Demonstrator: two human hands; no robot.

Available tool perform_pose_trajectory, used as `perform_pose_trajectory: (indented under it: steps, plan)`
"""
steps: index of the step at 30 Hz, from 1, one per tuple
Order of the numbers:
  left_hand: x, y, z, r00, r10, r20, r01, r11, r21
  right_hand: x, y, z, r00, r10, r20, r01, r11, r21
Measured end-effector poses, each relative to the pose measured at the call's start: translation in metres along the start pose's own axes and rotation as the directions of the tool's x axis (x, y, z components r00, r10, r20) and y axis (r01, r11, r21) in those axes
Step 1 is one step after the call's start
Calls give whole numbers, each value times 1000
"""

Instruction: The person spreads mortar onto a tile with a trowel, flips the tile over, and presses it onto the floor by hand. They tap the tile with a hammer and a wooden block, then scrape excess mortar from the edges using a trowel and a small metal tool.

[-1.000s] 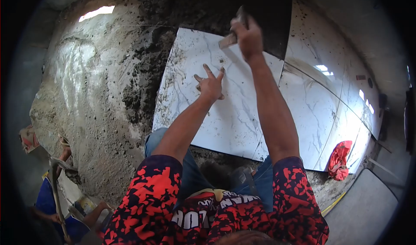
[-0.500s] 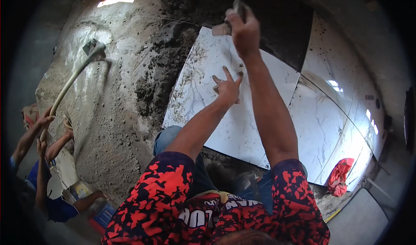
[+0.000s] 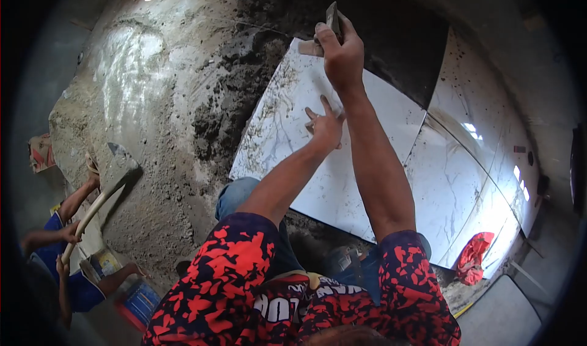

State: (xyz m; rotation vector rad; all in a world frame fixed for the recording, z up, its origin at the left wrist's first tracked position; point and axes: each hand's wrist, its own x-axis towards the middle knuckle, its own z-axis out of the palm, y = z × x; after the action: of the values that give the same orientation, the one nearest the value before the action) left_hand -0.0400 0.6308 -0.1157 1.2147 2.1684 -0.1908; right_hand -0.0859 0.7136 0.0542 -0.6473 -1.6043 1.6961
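Note:
A large white marble-look tile (image 3: 269,144), speckled with mortar, lies in front of me. My left hand (image 3: 328,129) rests on it with fingers spread, holding nothing. Beyond it, my right hand (image 3: 343,55) is wrapped round a trowel, its grey metal blade (image 3: 332,17) pointing up. The trowel's pale, blunt end (image 3: 310,48) sticks out to the left, right at the tile's far corner. My fingers hide the middle of the tool.
Dark wet mortar (image 3: 397,34) borders the tile's far side. More tiles (image 3: 452,175) lie to the right, with a red bag (image 3: 474,258). On the left, another person's hands (image 3: 72,233) hold a long-handled hoe (image 3: 119,169) over sandy ground; a blue bucket (image 3: 139,302) stands nearby.
My right hand has lowered slightly with the trowel, its pale end now at the tile corner. My left hand stays on the tile. The other person's hoe has swung back toward them.

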Motion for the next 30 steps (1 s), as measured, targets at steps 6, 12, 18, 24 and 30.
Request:
perform_pose_trajectory:
  steps: [6, 12, 18, 24, 30]
  plan:
    - [-23, 9, -34, 997, 10, 74, -17, 995, 97, -1, -18, -47, 994, -50, -95, 39, 993, -112]
    - [-21, 9, -25, 1000, 10, -12, -9, 992, 129, -5, -17, -117, 981, 170, -93, -187, 958, -216]
    - [-23, 11, -30, 999, 28, 42, -33, 991, 126, -28, -18, -174, 960, 164, -226, -198, 971, -135]
    - [-18, 9, -23, 1000, 9, 0, -9, 983, 184, -45, -35, -208, 943, -47, -331, 49, 999, -4]
    - [-22, 11, -23, 1000, 14, 27, -19, 980, 196, -50, -47, -222, 920, 1, -392, 57, 989, 134]
